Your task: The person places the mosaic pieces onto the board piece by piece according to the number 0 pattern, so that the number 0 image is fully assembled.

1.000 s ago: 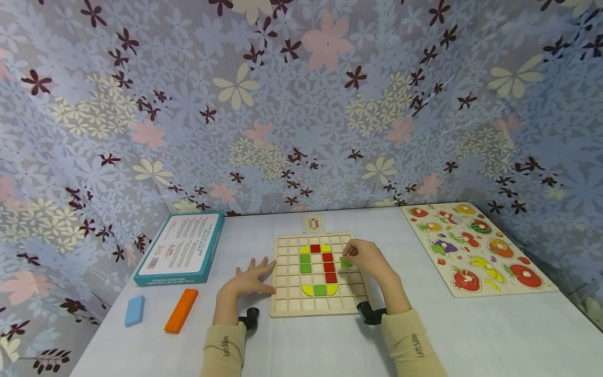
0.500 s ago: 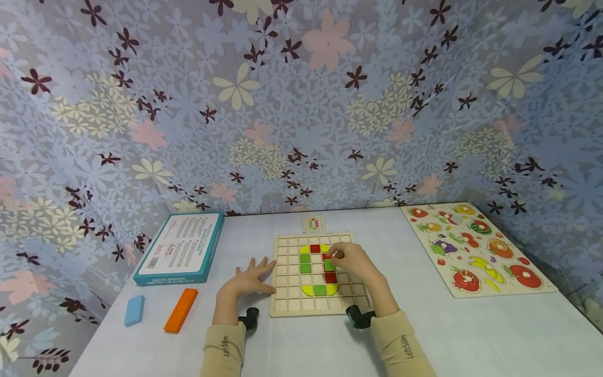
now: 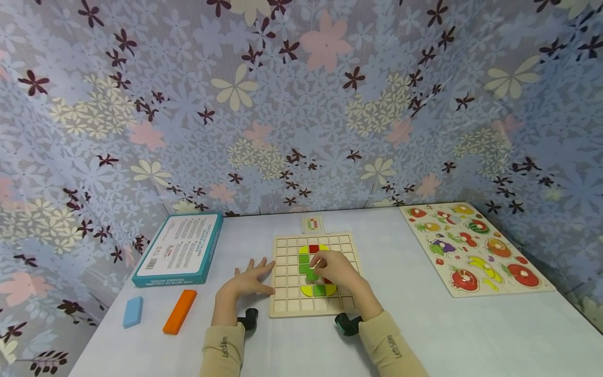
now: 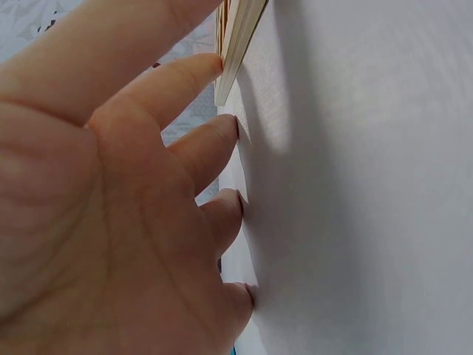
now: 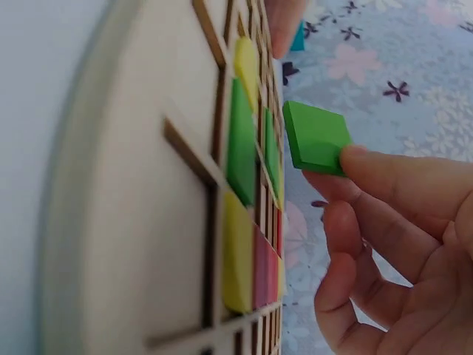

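A wooden grid board (image 3: 287, 303) lies on the white table, holding red, green and yellow tiles in a loop shape. My right hand (image 3: 332, 268) pinches a green square tile (image 3: 311, 274) just above the board's middle cells; the right wrist view shows the green tile (image 5: 316, 137) held off the board (image 5: 148, 185) between fingertips. My left hand (image 3: 249, 280) lies flat on the table with fingers spread, its fingertips (image 4: 222, 133) touching the board's left edge (image 4: 236, 44).
A teal box (image 3: 181, 248) sits at back left, with a blue block (image 3: 133, 311) and an orange block (image 3: 180, 311) in front of it. A small pattern card (image 3: 313, 223) lies behind the board. A fruit puzzle board (image 3: 473, 246) lies on the right.
My right hand has carried the green tile leftward from the board's right side to over its middle. The left hand has stayed put.
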Motion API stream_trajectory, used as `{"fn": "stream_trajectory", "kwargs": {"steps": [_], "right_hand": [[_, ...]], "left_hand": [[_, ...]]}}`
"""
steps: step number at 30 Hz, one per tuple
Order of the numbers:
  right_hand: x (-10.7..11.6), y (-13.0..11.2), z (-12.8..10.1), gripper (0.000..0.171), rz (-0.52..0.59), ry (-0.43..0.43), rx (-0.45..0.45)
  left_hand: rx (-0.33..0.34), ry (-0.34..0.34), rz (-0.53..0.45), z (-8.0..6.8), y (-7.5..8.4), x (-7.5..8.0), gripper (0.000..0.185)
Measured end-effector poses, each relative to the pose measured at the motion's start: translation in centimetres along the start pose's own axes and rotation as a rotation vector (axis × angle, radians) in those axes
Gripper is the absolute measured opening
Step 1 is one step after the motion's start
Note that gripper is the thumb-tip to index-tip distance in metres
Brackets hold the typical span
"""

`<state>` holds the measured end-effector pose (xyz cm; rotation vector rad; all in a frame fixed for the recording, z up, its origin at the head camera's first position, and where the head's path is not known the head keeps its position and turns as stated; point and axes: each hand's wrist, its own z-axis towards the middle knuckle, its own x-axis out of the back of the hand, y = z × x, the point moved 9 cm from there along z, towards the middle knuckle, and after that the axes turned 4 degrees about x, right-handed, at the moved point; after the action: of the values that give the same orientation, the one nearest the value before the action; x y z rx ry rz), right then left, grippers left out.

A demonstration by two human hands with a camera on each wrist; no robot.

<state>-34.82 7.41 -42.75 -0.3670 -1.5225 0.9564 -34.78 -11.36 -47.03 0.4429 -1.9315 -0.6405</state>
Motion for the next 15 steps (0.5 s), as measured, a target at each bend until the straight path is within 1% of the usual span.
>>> {"fn": "stream_trajectory", "kwargs": {"steps": [4,10,15], "right_hand": [[-0.7,-0.1,0.1,0.005,0.033,0.001,0.011],[-1.2,-0.2,0.5,0.006,-0.044,0.011,0.037],[-1.5,-0.2,0.7,0.009,-0.088,0.005,0.026]], "left_hand": [[0.002,-0.003,0.004,0.2,-0.2,0.0,0.081],[0.0,0.0,0.01,0.3,-0.2,0.0,0.081],[-0.003,0.005,0.015,0.4,-0.2,0.1,0.081]]}}
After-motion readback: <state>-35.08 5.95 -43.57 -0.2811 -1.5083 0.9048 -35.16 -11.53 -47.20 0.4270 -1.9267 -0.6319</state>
